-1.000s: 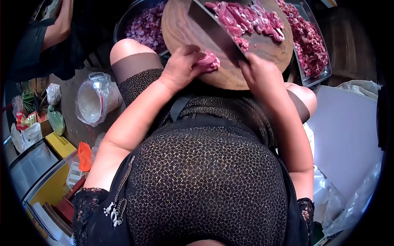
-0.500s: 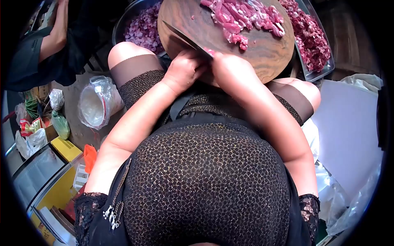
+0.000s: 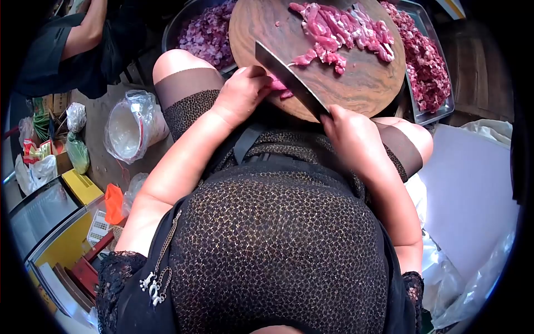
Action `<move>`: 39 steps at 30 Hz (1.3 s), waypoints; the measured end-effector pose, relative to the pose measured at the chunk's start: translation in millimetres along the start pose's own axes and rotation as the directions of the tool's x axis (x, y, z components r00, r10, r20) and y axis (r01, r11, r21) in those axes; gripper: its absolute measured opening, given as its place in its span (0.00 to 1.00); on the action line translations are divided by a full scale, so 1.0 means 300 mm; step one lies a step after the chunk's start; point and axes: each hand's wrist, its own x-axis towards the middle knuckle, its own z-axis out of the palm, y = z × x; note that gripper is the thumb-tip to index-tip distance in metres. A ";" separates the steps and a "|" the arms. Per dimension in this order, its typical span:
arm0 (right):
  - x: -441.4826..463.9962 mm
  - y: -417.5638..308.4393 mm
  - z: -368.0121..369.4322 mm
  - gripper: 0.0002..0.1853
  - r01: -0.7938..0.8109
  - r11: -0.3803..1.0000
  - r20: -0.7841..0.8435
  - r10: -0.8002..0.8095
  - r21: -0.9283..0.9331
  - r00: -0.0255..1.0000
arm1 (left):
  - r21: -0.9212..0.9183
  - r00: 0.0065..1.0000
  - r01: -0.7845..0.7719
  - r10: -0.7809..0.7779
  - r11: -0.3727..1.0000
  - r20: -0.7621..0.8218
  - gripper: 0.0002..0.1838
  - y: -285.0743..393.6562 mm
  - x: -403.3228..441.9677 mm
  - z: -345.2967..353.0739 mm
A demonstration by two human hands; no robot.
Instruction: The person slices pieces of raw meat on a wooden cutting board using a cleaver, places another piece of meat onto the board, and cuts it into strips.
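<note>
My right hand is closed round the handle end of a cleaver, whose dark blade slants up and left over the near part of a round wooden chopping board. On the blade's left side, my left hand pinches a strip of pink meat at the board's near-left edge. A pile of meat strips lies farther back on the board, beyond the blade. The tips of my right fingers are partly hidden behind the handle.
Chopped meat fills a metal tray at the right and a metal basin at the left. A plastic-lined bucket stands on the floor at left. Another person's arm shows at upper left.
My right hand has moved right and toward me with the cleaver, away from my left hand. The meat strip in my left hand now shows more clearly. The whole view has shifted slightly.
</note>
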 end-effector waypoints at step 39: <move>-0.036 0.133 -0.015 0.14 -0.076 0.990 -0.196 0.098 0.119 0.976 | 0.029 0.963 0.239 -0.241 0.971 0.120 0.16 0.032 0.148 0.021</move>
